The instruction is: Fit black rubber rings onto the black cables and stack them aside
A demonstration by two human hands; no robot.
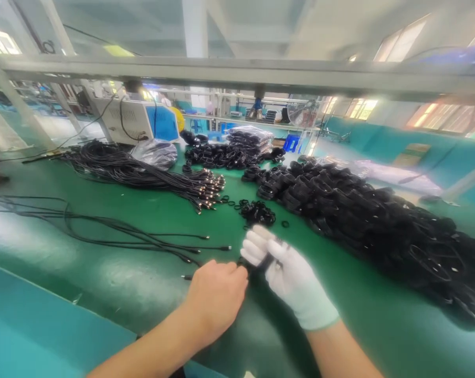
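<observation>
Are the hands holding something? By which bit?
The right hand holds a black item; its held part is blurred. Whether the left hand holds anything is hidden.

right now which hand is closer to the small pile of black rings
Right. The gloved right hand is just short of the ring pile; the bare left hand is farther back and leftward.

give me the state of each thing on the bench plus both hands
Left hand, bare, fingers curled
Right hand, white-gloved, holding black piece
Black piece, held, blurred
Loose cables, spread out
Cable bundle, gathered, lying
Black coils, heaped
Small rings, piled, a few apart
Clear plastic, crumpled
</observation>
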